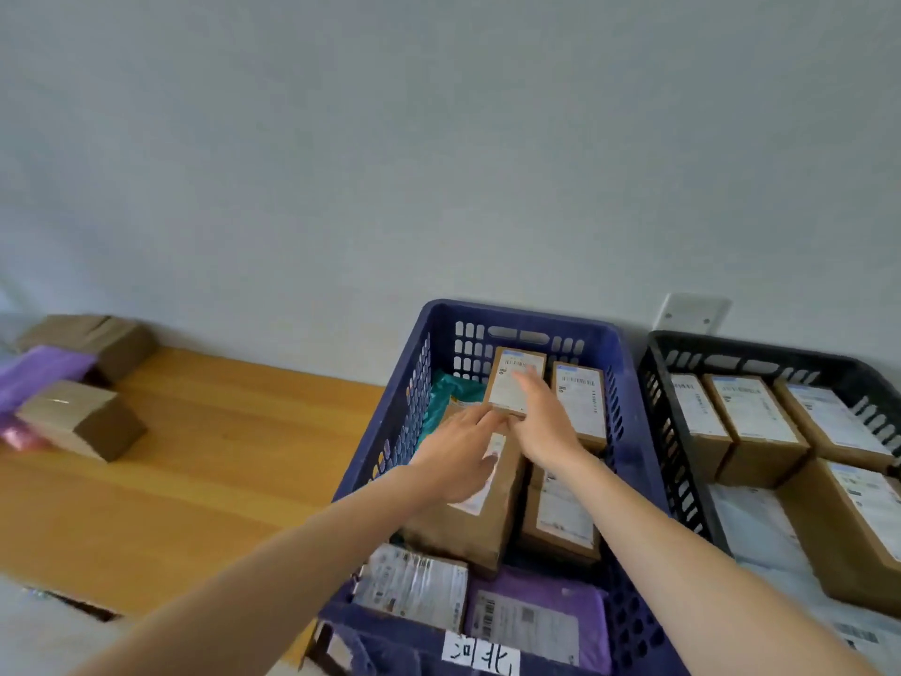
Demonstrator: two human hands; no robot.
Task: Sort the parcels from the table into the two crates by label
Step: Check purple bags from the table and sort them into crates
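Open strip of tabletop (219, 456) between parcel pile (78, 422) at far left and blue crate (390, 456): free passage. Blue crate packed with boxes (560, 519), lowest spot at teal bag (453, 390) back-left. Black crate (656, 407) just beside it on the right, boxes fill the back row.

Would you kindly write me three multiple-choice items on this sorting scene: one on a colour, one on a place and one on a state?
1. The big soft bag on the table is: A purple, B green, C white.
2. The left hand and right hand are both: A over the table, B inside the blue crate, C at the person's sides.
3. The right hand is: A clenched and empty, B flat on a labelled box, C gripping a bag.
Key: 1 A, its plastic is violet; 2 B, both forearms reach in over the near rim; 3 B, its fingers lie straight on the label.
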